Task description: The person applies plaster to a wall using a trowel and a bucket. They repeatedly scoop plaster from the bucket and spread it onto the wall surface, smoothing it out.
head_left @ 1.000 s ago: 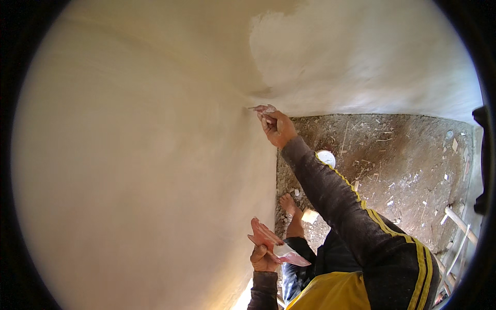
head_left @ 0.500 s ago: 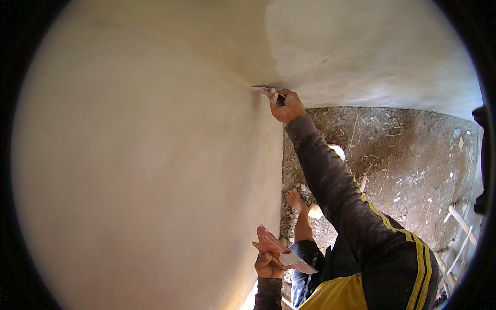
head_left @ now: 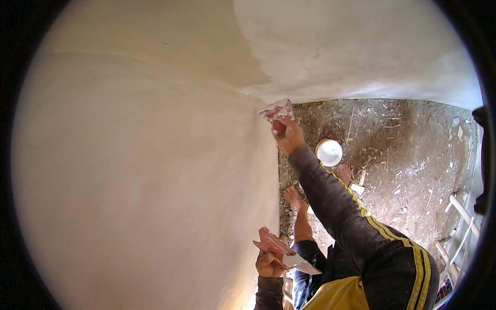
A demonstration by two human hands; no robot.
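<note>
A: Scraper (head_left: 277, 111) pressed to the wall (head_left: 155, 181) by the corner, right hand (head_left: 289, 137) closed round its handle.
B: Light, stiff, thin-bladed; best gripped at the handle. Left hand (head_left: 268, 263) clasping a putty-loaded blade (head_left: 287, 253), low beside the wall.

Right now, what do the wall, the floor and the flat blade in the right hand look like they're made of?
The pale cream wall looks like smooth, matte plaster or putty, with faint sweep marks. The brown rubble-strewn floor looks like bare earth or rough concrete, gritty and scattered with chips. The thin flat blade in the right hand, smeared white and reddish, could be metal or plastic; unclear.
</note>
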